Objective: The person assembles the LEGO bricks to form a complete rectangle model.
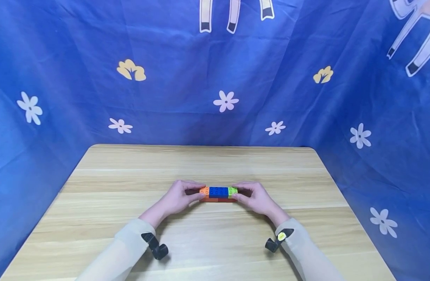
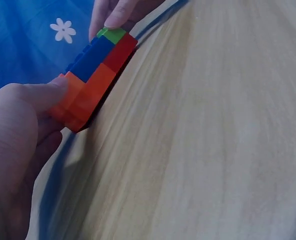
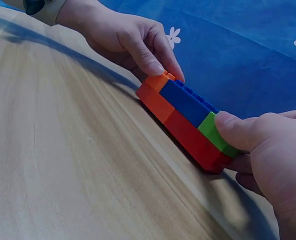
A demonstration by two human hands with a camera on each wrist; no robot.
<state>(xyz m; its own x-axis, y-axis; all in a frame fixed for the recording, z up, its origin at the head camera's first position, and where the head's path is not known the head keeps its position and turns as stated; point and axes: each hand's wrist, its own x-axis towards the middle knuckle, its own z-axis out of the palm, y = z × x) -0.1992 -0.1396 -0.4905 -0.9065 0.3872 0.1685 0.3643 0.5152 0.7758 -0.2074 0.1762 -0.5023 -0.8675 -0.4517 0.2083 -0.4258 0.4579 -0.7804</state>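
Observation:
A two-layer stack of toy building blocks lies lengthwise on the table. On top, a blue block (image 1: 218, 192) sits between a small orange block (image 1: 205, 191) and a small green block (image 3: 214, 134). The lower layer pairs a longer orange block (image 2: 94, 91) with a red block (image 3: 192, 141). My left hand (image 1: 177, 198) pinches the orange end between thumb and fingers. At the green end, my right hand (image 1: 254, 197) grips in the same way, thumb on the near side. Fingers behind the stack are partly hidden.
The wood-grain table (image 1: 215, 242) stretches out around the blocks. Behind it and along both sides hangs a blue cloth (image 1: 173, 78) printed with flowers and animals. Each sleeved wrist wears a black camera mount (image 1: 155, 246).

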